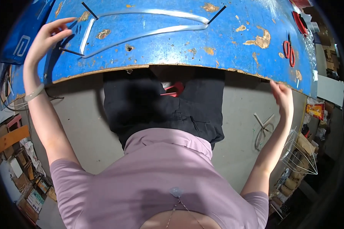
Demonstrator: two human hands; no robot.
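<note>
From the head camera, looking straight down the person's front, a bent metal strip frame (pixel 141 28) lies flat on the worn blue tabletop (pixel 225 45), its long axis running left to right across the bench, broad at its left end and tapering to a point at the right. Thin dark rods stick out from its corners. The left hand (pixel 46 40) is raised over the bench's left part, fingers spread and loose, gripping nothing; the frame's wide end lies just to the right of those fingertips, and the short dark rod (pixel 70 51) at the lower left corner sits just beside the palm's edge, though I cannot tell whether skin touches it. The right hand (pixel 282 95) is well away, at the near edge of the tabletop on the right, fingers curled toward that edge; whether they clamp it is not clear. So the left hand is plainly the nearer one to the frame. A pair of red-handled scissors (pixel 289 51) lies on the bench, beyond the right hand.
</note>
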